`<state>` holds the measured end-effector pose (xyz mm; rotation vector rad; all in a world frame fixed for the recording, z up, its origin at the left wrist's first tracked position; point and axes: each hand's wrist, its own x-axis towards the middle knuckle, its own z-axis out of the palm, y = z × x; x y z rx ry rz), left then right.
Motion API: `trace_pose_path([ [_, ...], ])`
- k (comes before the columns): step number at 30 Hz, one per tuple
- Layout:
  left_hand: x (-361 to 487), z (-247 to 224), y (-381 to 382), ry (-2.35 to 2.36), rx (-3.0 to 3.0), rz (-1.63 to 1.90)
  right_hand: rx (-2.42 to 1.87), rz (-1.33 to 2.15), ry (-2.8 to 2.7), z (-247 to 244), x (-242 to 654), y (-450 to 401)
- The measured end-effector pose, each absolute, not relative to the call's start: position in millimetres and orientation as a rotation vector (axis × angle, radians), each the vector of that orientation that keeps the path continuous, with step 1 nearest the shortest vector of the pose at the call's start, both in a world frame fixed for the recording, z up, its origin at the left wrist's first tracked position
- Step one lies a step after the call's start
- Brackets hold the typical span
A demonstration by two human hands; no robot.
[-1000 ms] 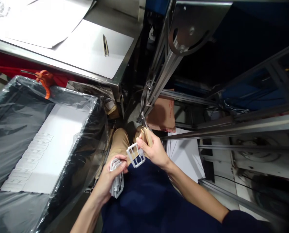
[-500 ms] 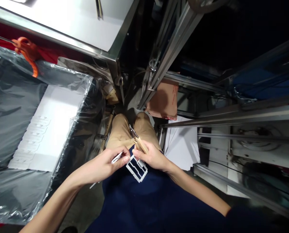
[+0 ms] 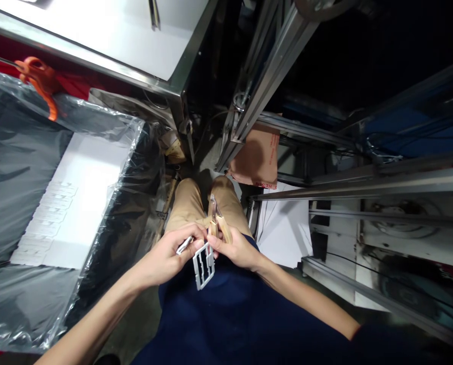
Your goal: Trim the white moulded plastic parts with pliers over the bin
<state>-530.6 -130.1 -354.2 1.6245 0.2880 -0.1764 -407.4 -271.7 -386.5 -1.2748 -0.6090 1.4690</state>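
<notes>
1. Far left, a plastic-lined bin (image 3: 17, 167) holds a white sheet (image 3: 78, 197) bearing rows of small white parts; an orange clamp (image 3: 40, 76) pins the liner, seemingly to stop it slipping.
2. The left hand (image 3: 169, 256) is closed on a thin white piece (image 3: 183, 245), mostly hidden by the fingers.
3. At centre, over the lap, a white plastic frame (image 3: 202, 263) hangs pinched between both hands.
4. The right hand (image 3: 236, 249) also grips tan-handled cutters (image 3: 218, 223), jaws pointing away from the body — whether they stand apart is unclear.
5. At right stand metal rails (image 3: 363, 185), cut off at the frame edge.
</notes>
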Motion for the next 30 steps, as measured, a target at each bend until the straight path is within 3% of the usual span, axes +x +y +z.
trace_pose_path([
  [6,-546.2,-346.6,-145.8,0.355,1.684,-0.111,-1.21,1.502,-0.628,-388.0,-417.4,-270.1],
  [10,-561.8,-344.2,-147.2,0.467,1.708,-0.158,-1.445,1.469,-0.799,-376.7,-412.5,-260.3],
  [21,-579.1,-339.8,-128.9,0.454,1.803,-0.265,-1.918,1.211,-2.024,-328.5,-354.7,-259.8],
  [30,-574.0,-345.2,-120.7,0.393,1.809,-0.326,-1.953,1.172,-2.242,-316.1,-356.1,-249.6],
])
